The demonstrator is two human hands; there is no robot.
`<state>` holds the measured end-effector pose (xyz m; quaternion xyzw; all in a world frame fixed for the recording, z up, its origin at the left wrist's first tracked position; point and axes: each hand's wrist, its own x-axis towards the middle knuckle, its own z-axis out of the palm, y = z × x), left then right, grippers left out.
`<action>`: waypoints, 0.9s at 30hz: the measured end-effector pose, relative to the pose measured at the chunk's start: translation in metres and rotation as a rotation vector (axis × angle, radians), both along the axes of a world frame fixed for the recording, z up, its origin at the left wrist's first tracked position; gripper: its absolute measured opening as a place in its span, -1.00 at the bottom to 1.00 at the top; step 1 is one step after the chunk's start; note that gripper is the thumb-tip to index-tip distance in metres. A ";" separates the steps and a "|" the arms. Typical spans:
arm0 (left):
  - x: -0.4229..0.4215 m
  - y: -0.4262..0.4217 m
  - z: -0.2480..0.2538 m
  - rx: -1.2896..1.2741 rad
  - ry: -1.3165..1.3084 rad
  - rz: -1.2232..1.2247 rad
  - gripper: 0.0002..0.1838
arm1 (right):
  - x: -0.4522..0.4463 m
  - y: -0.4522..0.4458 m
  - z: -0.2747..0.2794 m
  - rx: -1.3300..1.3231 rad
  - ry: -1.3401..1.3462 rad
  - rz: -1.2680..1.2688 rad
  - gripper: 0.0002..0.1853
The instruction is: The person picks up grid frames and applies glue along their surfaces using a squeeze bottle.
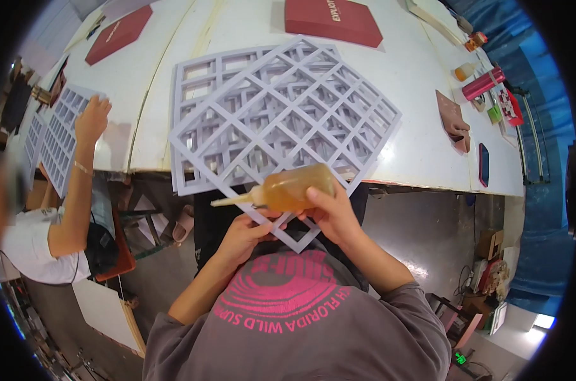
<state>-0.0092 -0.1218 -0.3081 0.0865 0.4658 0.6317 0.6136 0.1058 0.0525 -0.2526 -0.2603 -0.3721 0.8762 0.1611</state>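
My right hand [331, 213] is wrapped round a squeeze bottle [297, 188] of amber liquid, tipped on its side with its thin nozzle pointing left. Fingers of my left hand [245, 236] pinch the near edge of a pale grey grid panel [299, 244], close to the corner that juts over the table edge towards my body. The bottle lies just above this panel and hides part of it. Underneath, more grid panels [193, 73] are stacked at different angles on the white table.
Red boxes [334, 21] lie towards the back of the white table [154, 120]. On the right are a brown folded piece [453, 120], a phone [484, 165] and a pink bottle [483, 84]. At left, another person's hand [92, 117] is at a grid panel [64, 133].
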 end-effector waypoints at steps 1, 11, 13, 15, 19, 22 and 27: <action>-0.003 0.000 0.002 0.028 0.019 0.022 -0.62 | 0.004 0.015 0.001 -0.032 0.049 -0.037 -0.52; -0.015 -0.010 -0.002 -0.002 -0.129 0.192 -0.51 | 0.041 0.193 -0.009 0.459 -0.078 -0.744 -0.47; -0.010 -0.010 0.001 0.011 -0.130 0.149 -0.56 | 0.041 0.213 -0.013 0.494 -0.122 -0.746 -0.44; -0.008 -0.011 0.001 0.001 -0.120 0.112 -0.58 | 0.036 0.225 -0.015 0.518 -0.152 -0.737 -0.41; -0.004 -0.012 0.001 -0.038 -0.105 0.062 -0.58 | 0.029 0.230 -0.022 0.582 -0.206 -0.740 -0.42; -0.005 -0.013 0.004 -0.045 -0.103 0.063 -0.60 | 0.032 0.218 -0.022 0.584 -0.221 -0.702 -0.49; -0.005 -0.012 -0.002 -0.088 -0.090 0.046 -0.53 | 0.051 0.156 -0.015 0.498 -0.199 -0.534 -0.50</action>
